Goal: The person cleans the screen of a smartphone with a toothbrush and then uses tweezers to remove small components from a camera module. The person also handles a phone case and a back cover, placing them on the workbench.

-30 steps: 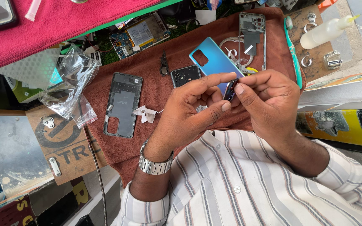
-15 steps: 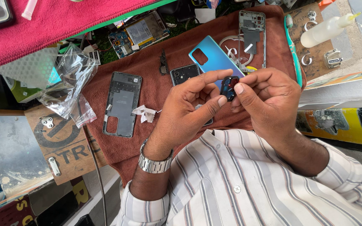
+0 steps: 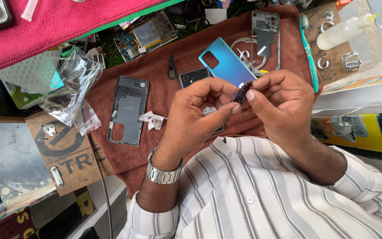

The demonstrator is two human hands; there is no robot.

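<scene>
My left hand point(image 3: 200, 110), with a metal wristwatch point(image 3: 163, 171), and my right hand point(image 3: 279, 104) meet over a brown cloth point(image 3: 155, 146). Together their fingertips pinch a small dark phone part point(image 3: 242, 90), tilted between thumbs and forefingers. Just behind the part lies a shiny blue phone back cover point(image 3: 226, 62). A black phone piece point(image 3: 193, 76) with camera holes sits partly hidden under my left fingers.
On the cloth lie a grey phone frame point(image 3: 128, 110), a second frame point(image 3: 265, 37), a scrap of white paper point(image 3: 152, 120) and a teal toothbrush point(image 3: 308, 48). A circuit board with battery point(image 3: 144, 35), clear plastic bags point(image 3: 71, 84) and a squeeze bottle point(image 3: 341, 31) lie around.
Both hands stay together on the small dark part; my fingers have shifted a little and the part sits more edge-on between them.
</scene>
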